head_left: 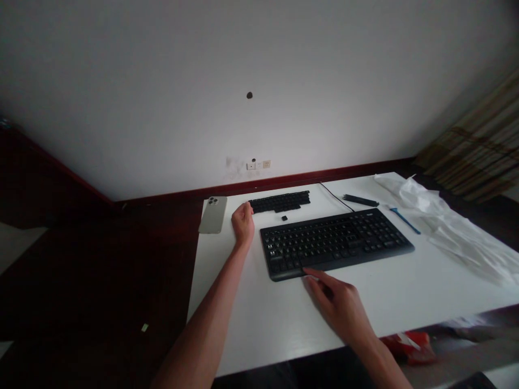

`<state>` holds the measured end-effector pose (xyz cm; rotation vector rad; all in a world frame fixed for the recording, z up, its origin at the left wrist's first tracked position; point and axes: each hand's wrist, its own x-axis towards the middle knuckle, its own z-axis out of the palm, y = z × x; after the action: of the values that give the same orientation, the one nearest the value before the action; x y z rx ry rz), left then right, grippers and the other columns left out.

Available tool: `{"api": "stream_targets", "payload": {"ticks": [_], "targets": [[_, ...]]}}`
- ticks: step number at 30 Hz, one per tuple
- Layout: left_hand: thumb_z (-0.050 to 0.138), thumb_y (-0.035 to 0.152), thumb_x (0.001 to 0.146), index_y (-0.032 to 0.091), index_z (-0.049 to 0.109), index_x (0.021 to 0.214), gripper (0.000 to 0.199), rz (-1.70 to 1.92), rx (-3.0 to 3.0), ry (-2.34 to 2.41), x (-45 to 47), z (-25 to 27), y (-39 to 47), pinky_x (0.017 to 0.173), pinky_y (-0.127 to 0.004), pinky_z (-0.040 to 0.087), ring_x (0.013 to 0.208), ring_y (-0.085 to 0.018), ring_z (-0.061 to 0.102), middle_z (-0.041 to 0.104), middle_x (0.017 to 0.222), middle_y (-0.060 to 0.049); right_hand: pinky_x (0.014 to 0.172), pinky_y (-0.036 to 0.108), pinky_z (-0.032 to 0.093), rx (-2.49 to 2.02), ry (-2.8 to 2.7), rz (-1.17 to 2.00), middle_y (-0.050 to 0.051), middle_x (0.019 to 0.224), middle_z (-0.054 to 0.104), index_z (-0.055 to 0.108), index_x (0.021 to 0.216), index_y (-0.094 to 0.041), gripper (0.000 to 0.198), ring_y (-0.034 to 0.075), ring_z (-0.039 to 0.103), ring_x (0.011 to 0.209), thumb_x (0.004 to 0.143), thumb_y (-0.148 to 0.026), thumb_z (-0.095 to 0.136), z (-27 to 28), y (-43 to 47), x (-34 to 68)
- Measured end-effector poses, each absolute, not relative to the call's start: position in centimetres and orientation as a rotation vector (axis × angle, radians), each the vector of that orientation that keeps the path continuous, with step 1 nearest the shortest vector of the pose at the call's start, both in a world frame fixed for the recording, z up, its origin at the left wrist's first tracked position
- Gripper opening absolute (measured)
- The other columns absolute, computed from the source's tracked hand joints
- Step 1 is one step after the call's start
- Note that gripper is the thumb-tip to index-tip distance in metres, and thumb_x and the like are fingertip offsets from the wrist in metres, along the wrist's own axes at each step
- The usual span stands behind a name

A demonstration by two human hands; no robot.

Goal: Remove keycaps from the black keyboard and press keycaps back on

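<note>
At twelve o'clock from your right hand (341, 303) lies the rectangular black plastic keyboard (330, 237), long axis nearly nine-to-three, front edge touching that hand; your left hand (243, 220), apart, curls towards ten beside square black keycaps (279, 203); neither grip can be told

Two hands (344, 305), one keyboard (324, 239)

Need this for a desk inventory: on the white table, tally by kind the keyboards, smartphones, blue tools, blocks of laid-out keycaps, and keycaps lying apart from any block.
Keyboard: 1
Smartphone: 1
Blue tool: 1
Keycap block, counted as one group: 1
Separate keycap: 1
Total: 5
</note>
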<state>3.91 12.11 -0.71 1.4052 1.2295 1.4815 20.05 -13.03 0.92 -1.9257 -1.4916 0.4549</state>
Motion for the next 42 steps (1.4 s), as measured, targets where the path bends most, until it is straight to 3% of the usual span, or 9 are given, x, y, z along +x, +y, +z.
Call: {"api": "stream_targets", "payload": {"ticks": [2, 6, 8, 18, 27, 35, 42], "targets": [[0.048, 0.037, 0.097, 0.020, 0.045, 0.061, 0.040, 1.480, 1.408, 1.232, 3.9, -0.7, 12.1, 0.057, -0.024, 0.031, 0.056, -0.012, 0.040, 0.041, 0.056, 0.003, 0.065, 0.031, 0.054, -1.861, -1.483, 0.357, 0.005, 0.080, 0.071, 0.076, 0.107, -0.022, 0.035, 0.018, 0.063, 0.064, 0.099, -0.046, 0.052, 0.7, -12.9, 20.1], [0.047, 0.038, 0.097, 0.020, 0.045, 0.061, 0.041, 1.472, 1.416, 1.243, 4.0, -0.5, 12.0, 0.056, -0.025, 0.030, 0.056, -0.012, 0.039, 0.040, 0.055, 0.003, 0.095, 0.046, 0.052, -1.818, -1.552, -0.014, 0.012, 0.116, 0.067, 0.071, 0.120, -0.023, 0.032, 0.029, 0.062, 0.109, 0.096, -0.040, 0.058, 0.1, -12.5, 20.6], [0.047, 0.038, 0.097, 0.020, 0.045, 0.061, 0.041, 1.474, 1.414, 1.242, 4.0, -0.4, 11.9, 0.055, -0.025, 0.030, 0.055, -0.012, 0.039, 0.040, 0.055, 0.003, 0.102, 0.052, 0.048, -1.808, -1.605, -0.096, 0.012, 0.126, 0.063, 0.069, 0.121, -0.025, 0.030, 0.031, 0.057, 0.120, 0.096, -0.038, 0.060, -0.2, -12.4, 20.8], [0.048, 0.040, 0.096, 0.020, 0.046, 0.061, 0.041, 1.470, 1.403, 1.228, 4.0, -0.6, 11.9, 0.053, -0.025, 0.028, 0.053, -0.012, 0.036, 0.038, 0.054, 0.004, 0.107, 0.057, 0.043, -1.752, -1.720, -0.109, 0.010, 0.122, 0.062, 0.065, 0.119, -0.024, 0.023, 0.029, 0.057, 0.117, 0.098, -0.025, 0.056, -0.1, -12.1, 20.5], [0.047, 0.042, 0.097, 0.020, 0.046, 0.061, 0.042, 1.467, 1.429, 1.238, 4.0, -0.7, 12.1, 0.055, -0.025, 0.029, 0.054, -0.012, 0.038, 0.039, 0.054, 0.003, 0.107, 0.058, 0.043, -1.738, -1.746, -0.115, 0.011, 0.120, 0.064, 0.064, 0.121, -0.024, 0.025, 0.029, 0.059, 0.114, 0.097, -0.025, 0.056, -0.2, -12.1, 20.6], [0.047, 0.040, 0.097, 0.020, 0.046, 0.061, 0.041, 1.451, 1.449, 1.243, 4.0, -0.6, 12.0, 0.056, -0.025, 0.030, 0.055, -0.012, 0.039, 0.041, 0.055, 0.003, 0.106, 0.049, 0.043, -1.606, -1.935, -0.075, 0.008, 0.114, 0.067, 0.065, 0.121, -0.022, 0.025, 0.024, 0.061, 0.108, 0.098, -0.019, 0.055, 1.7, -9.4, 18.9], [0.047, 0.040, 0.097, 0.020, 0.046, 0.061, 0.041, 1.436, 1.437, 1.254, 3.9, -0.5, 12.0, 0.056, -0.025, 0.030, 0.054, -0.012, 0.039, 0.042, 0.055, 0.004, 0.098, 0.046, 0.046, -1.634, -2.065, -0.033, 0.008, 0.109, 0.069, 0.068, 0.112, -0.021, 0.019, 0.023, 0.064, 0.100, 0.100, -0.025, 0.055, 2.8, -7.5, 18.8]]}}
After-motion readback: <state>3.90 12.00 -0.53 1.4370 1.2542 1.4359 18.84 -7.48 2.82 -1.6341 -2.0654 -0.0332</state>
